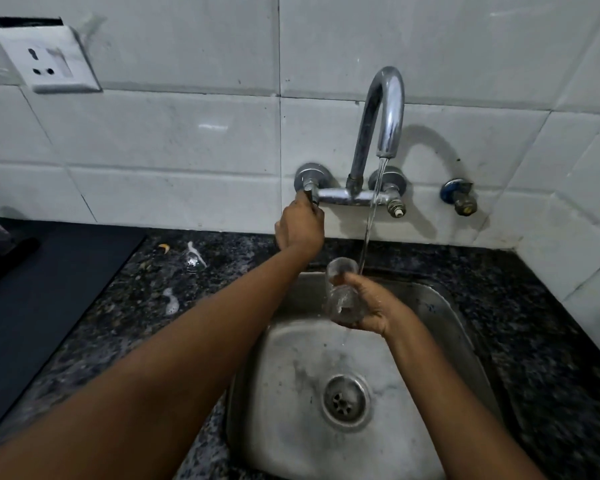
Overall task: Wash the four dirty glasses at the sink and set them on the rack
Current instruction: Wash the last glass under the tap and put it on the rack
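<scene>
While water runs, clear glass (pixel 342 294) looks wet.

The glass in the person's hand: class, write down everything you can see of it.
The glass is a clear, plain tumbler that looks like glass, wet and see-through. The right hand grips its side, holding it tilted over the back of the steel sink. The thin stream of water from the tap comes down at its far side near the rim, and water runs off below its base. Whether it holds water cannot be told.
</scene>
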